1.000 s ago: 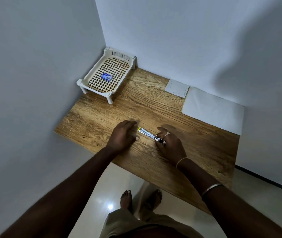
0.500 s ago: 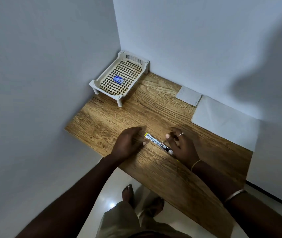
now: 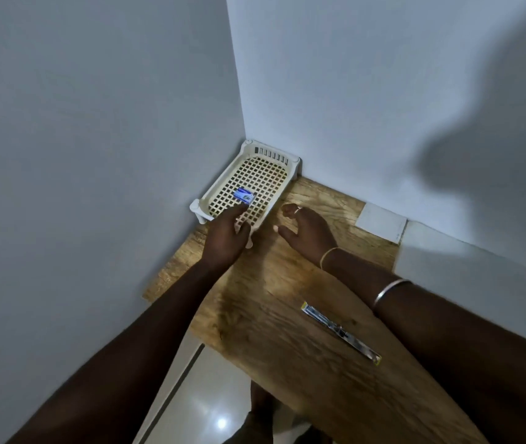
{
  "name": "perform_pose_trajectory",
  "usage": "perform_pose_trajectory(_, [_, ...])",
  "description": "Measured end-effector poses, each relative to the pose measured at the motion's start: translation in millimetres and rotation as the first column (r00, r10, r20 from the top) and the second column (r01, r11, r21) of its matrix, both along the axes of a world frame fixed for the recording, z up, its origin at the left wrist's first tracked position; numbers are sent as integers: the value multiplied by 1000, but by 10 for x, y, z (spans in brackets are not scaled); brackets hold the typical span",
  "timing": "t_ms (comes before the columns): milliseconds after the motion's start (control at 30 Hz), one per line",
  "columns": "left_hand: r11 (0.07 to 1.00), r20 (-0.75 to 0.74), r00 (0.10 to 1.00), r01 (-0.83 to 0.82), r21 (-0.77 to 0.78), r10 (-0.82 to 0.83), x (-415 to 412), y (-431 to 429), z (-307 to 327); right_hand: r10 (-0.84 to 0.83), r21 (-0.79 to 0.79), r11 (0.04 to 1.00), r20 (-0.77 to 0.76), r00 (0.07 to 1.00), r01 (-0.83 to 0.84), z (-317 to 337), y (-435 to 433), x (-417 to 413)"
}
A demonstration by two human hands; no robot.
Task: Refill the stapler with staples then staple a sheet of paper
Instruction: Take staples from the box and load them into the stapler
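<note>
A small blue staple box [image 3: 244, 195] lies in the cream lattice tray [image 3: 274, 155] at the table's far left corner. My left hand [image 3: 227, 236] stretches over the tray's near rim, fingertips just short of the box, holding nothing. My right hand [image 3: 307, 230] hovers open above the wood beside the tray, fingers curled apart. The silver stapler [image 3: 340, 333] with yellow ends lies flat and opened out on the table, near my right forearm, untouched. White paper sheets [image 3: 447, 261] lie at the right against the wall.
The wooden table [image 3: 287, 331] sits in a corner between two grey walls. A small white square pad [image 3: 380, 222] lies by the back wall. Tiled floor and my feet show below the table's near edge.
Both hands let go of the stapler and moved up toward the tray; the left now nears the staple box. The camera view shifted, so the stapler sits lower right.
</note>
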State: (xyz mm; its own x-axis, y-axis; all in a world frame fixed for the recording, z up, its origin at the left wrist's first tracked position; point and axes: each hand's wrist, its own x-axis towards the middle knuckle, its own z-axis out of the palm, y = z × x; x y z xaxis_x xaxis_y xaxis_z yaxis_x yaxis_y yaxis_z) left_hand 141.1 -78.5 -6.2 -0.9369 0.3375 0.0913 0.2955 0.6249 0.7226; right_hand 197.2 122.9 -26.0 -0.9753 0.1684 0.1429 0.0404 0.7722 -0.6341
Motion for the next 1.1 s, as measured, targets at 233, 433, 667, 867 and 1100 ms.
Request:
perform_pose_trajectory(233, [998, 77, 995, -57, 14, 56, -641, 75, 61, -46, 100, 994, -46, 998, 50, 4, -345, -757])
perform_pose_trajectory(433, [996, 170, 982, -70, -51, 78, -872, 132, -25, -72, 292, 955, 52, 996, 54, -152, -447, -1107])
perform_pose_trajectory(667, [992, 228, 967, -100, -72, 114, -979, 182, -56, -102, 286, 955, 62, 993, 80, -236, -485, -1192])
perform_pose_trajectory(867, [986, 298, 947, -149, 75, 120, -910, 161, -18, -124, 126, 984, 10, 992, 122, -184, -439, -1038])
perform_pose_trajectory(1100, [961, 300, 953, -120, 247, 42, -284, 188, 76, -194, -243, 957, -122, 973, 160, -10, -249, -258])
